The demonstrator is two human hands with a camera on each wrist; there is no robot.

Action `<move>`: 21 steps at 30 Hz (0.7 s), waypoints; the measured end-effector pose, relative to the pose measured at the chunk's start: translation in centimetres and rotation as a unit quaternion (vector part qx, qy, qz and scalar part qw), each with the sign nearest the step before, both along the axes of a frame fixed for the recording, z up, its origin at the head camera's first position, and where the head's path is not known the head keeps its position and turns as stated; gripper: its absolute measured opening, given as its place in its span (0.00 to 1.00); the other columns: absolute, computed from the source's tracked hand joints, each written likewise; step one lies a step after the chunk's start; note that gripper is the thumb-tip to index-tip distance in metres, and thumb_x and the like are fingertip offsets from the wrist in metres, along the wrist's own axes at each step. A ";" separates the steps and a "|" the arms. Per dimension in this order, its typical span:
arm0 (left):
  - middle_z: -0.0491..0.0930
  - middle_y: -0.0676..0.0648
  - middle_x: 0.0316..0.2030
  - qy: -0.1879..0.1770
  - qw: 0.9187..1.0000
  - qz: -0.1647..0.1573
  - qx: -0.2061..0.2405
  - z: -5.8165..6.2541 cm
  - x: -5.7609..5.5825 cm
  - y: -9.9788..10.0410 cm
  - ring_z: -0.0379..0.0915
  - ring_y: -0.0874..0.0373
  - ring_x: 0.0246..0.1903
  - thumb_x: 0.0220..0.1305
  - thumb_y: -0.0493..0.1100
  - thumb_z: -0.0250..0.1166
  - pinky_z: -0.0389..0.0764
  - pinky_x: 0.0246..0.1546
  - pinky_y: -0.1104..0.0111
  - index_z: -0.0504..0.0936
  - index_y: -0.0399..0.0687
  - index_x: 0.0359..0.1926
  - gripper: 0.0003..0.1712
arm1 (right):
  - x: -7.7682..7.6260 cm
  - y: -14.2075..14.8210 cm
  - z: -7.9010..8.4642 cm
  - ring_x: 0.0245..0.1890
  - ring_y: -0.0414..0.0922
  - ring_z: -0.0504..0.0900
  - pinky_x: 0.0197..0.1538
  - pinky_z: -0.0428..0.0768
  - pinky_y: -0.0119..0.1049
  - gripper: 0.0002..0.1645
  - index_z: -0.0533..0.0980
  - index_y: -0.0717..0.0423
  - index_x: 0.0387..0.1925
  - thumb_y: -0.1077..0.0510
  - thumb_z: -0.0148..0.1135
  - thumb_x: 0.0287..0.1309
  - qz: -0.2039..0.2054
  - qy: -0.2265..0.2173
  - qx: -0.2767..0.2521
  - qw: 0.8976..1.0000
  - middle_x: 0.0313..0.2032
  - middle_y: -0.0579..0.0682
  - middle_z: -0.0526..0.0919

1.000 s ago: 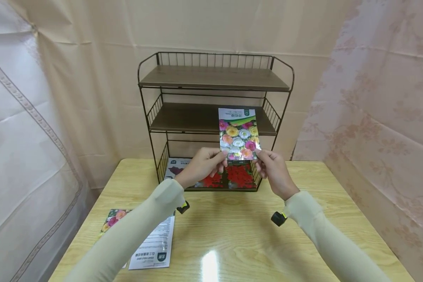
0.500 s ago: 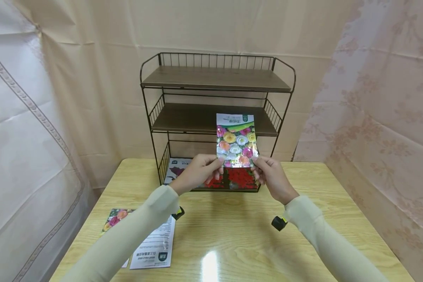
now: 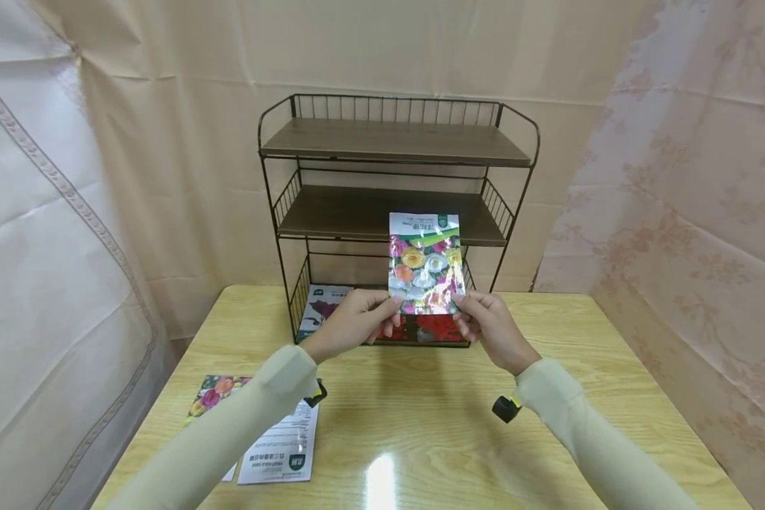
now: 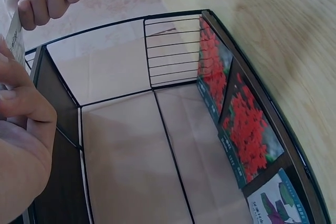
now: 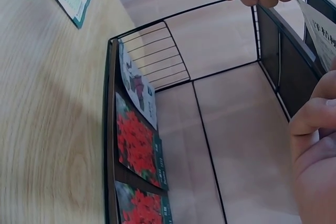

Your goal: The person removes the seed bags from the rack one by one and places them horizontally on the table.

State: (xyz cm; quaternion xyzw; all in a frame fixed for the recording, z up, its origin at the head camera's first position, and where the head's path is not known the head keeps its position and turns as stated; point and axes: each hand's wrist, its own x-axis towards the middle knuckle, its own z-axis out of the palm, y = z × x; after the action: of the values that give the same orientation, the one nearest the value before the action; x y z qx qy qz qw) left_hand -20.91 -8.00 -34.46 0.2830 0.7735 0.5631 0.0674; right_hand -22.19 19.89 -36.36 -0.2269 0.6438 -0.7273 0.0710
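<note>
A flower seed packet (image 3: 426, 263) with multicoloured blooms is held up in front of the rack, its face toward me. My left hand (image 3: 357, 319) pinches its lower left corner between thumb and fingers. At the lower right corner my right hand (image 3: 494, 327) pinches it the same way. Behind it stands a three-tier rack (image 3: 392, 139) of dark wood and black wire. On the bottom shelf lie two red-flower packets (image 5: 137, 142) and a packet with a purple plant picture (image 5: 137, 90). The held packet partly hides the red ones in the head view.
On the table (image 3: 414, 439), at the left front, lie a flower packet (image 3: 213, 397) and a white printed packet (image 3: 280, 446), both partly under my left sleeve. Curtains (image 3: 688, 212) hang behind and at both sides.
Both hands have lowered the flower packet, from in front of the middle shelf toward the bottom shelf, and nearer to me. The grip on its corners stays the same.
</note>
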 end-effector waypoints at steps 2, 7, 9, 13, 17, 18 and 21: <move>0.82 0.38 0.28 0.000 1.000 0.001 -0.002 -0.1 0.1 -0.1 0.64 0.57 0.17 0.79 0.60 0.53 0.67 0.19 0.71 0.83 0.47 0.34 0.26 | 0.1 0.0 -0.1 0.18 0.35 0.70 0.24 0.68 0.27 0.23 0.75 0.52 0.21 0.55 0.54 0.78 0.011 0.005 -0.002 1.000 0.21 0.43 0.79; 0.82 0.39 0.28 -0.001 1.000 0.000 -0.006 -0.5 0.5 -0.5 0.65 0.56 0.18 0.80 0.60 0.53 0.68 0.21 0.70 0.83 0.47 0.34 0.26 | 0.3 -0.1 -0.4 0.18 0.35 0.71 0.22 0.64 0.28 0.22 0.75 0.51 0.22 0.56 0.53 0.78 0.040 0.017 -0.002 0.999 0.21 0.42 0.79; 0.82 0.39 0.28 -0.003 1.000 -0.002 -0.005 -0.7 0.5 -0.7 0.65 0.56 0.18 0.80 0.60 0.52 0.69 0.21 0.70 0.83 0.46 0.34 0.26 | 0.3 -0.2 -0.5 0.19 0.35 0.71 0.22 0.63 0.29 0.22 0.76 0.52 0.22 0.56 0.53 0.78 0.043 0.017 0.000 0.999 0.21 0.42 0.79; 0.81 0.40 0.28 -0.004 1.000 -0.007 0.001 -1.1 0.7 -0.9 0.65 0.56 0.18 0.80 0.59 0.52 0.69 0.20 0.70 0.82 0.46 0.34 0.26 | 0.6 -0.4 -0.8 0.19 0.35 0.71 0.22 0.64 0.27 0.22 0.75 0.52 0.22 0.55 0.54 0.77 0.044 0.013 0.004 0.999 0.21 0.42 0.79; 0.81 0.40 0.28 -0.005 1.000 -0.009 0.000 -1.3 1.1 -1.0 0.64 0.56 0.18 0.80 0.58 0.52 0.68 0.20 0.71 0.82 0.45 0.34 0.26 | 0.7 -0.4 -1.2 0.18 0.35 0.71 0.22 0.64 0.27 0.22 0.76 0.51 0.22 0.55 0.54 0.77 0.048 0.010 0.009 0.999 0.21 0.42 0.79; 0.81 0.40 0.28 -0.006 1.000 -0.008 -0.002 -1.4 1.2 -1.1 0.64 0.56 0.18 0.80 0.58 0.52 0.69 0.20 0.71 0.82 0.45 0.34 0.26 | 0.7 -0.3 -1.3 0.18 0.35 0.71 0.22 0.64 0.28 0.22 0.76 0.51 0.23 0.56 0.53 0.77 0.051 0.011 0.011 0.999 0.20 0.42 0.79; 0.82 0.41 0.28 -0.007 1.000 -0.003 -0.012 -1.4 1.4 -1.0 0.65 0.57 0.18 0.80 0.59 0.52 0.69 0.20 0.70 0.82 0.42 0.35 0.27 | 0.7 -0.1 -1.4 0.18 0.35 0.70 0.22 0.64 0.29 0.22 0.76 0.52 0.23 0.57 0.52 0.78 0.061 0.015 0.016 0.998 0.20 0.43 0.78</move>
State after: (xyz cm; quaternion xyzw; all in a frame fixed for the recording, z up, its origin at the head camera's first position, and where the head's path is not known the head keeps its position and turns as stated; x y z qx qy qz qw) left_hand -19.48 -9.02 -35.84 0.2803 0.7791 0.5553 0.0781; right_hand -21.53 19.79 -37.72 -0.2754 0.6410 -0.7080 0.1096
